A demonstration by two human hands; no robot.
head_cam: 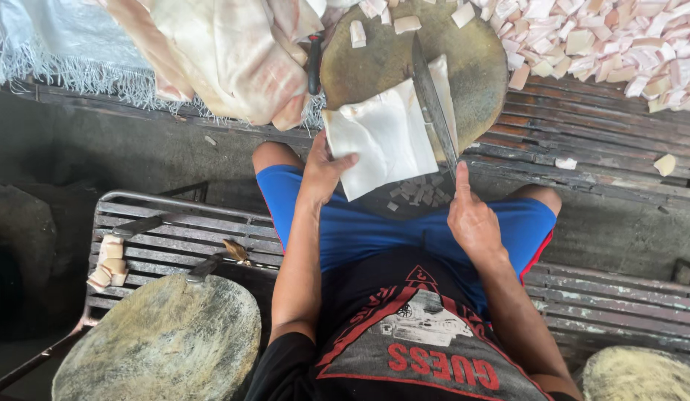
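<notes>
White, soft pork-skin sheet point(382, 141) overhung the round chopping block point(404, 56) near edge; left hand point(324, 169) pinched its corner, right hand point(471, 219) gripped the cleaver point(433, 100). It looked slippery.

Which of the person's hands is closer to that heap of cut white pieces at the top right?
Right. The right hand grips the knife, below the heap of cut pieces. The left hand holds the white slab, farther left.

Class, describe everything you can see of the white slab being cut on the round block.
The white slab is a pale, smooth, roughly square sheet, seemingly pork fat or skin. It lies flat on the round chopping block, its near corner overhanging the edge. The left hand grips its near-left side; the long knife, held by the right hand, crosses its right side.
</notes>
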